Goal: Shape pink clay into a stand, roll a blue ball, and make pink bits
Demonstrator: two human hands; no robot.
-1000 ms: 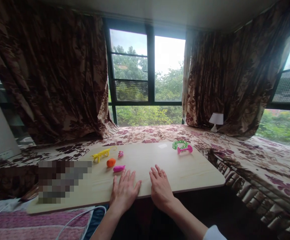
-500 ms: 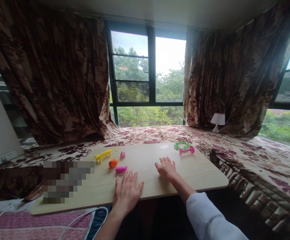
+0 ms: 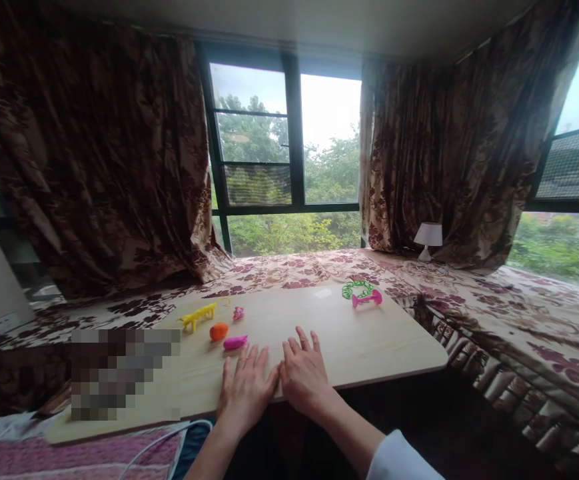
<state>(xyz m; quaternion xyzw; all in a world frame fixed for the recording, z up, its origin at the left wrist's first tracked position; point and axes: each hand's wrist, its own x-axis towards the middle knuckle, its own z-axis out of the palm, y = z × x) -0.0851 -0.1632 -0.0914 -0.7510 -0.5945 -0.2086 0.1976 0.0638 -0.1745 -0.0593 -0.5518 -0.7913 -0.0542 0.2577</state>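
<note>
Both palms face down at the near edge of a pale wooden tabletop. My left hand lies flat with its fingers apart, just below a small magenta toy. Close beside it rests my right hand, fingers stretched out and holding nothing; the two thumbs meet or nearly meet. Beyond the left fingertips are an orange rounded toy, a little pink figure and a yellow four-legged animal toy. At the far right, a pink dumbbell-shaped toy lies against a green chain-like ring.
A blurred-out patch covers the tabletop's left side. Behind the table runs a flower-patterned covered ledge with a small white lamp. A white cable curves by the near left edge, over a pink striped quilt.
My right hand reached forward and right over the tabletop, then came back beside my left hand, closer than before. My left hand stayed flat. The toys keep their places; the view shifted slightly.
</note>
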